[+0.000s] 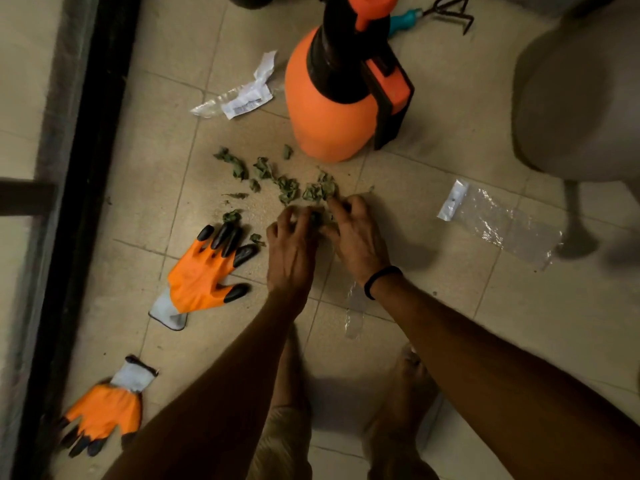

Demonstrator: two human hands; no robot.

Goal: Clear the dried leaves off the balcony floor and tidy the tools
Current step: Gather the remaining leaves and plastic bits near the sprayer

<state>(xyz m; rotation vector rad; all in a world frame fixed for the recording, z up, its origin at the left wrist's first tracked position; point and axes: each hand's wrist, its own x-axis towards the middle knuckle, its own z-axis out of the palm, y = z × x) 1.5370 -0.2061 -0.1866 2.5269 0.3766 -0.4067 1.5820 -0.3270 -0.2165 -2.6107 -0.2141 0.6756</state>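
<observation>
— What's furthest left on the floor (450, 161)?
— A dark door track (86, 202) runs along the edge. Beside it lie two orange gloves with black fingertips. The near glove (104, 410) is by the bottom corner. The far glove (202, 271) lies flat on the tiles, just beside the left hand (292, 254).

— And the dried leaves (277, 181)?
— They are scattered on the tiles in the middle, below a torn white wrapper (242, 95). One scrap touches the far glove's fingertips.

— What are the hands doing?
— The left hand and the right hand (356, 237) meet over a clump at the near edge of the scatter. Each grip is curled in around leaves, fingertips down at the tile. A black band (381, 280) circles the right wrist.

— Further right?
— An orange sprayer (332, 116) stands upright just beyond the leaves. A small rake (446, 12) with a teal handle lies behind it. A clear plastic bag (502, 226) lies flat, well apart from the hands.
</observation>
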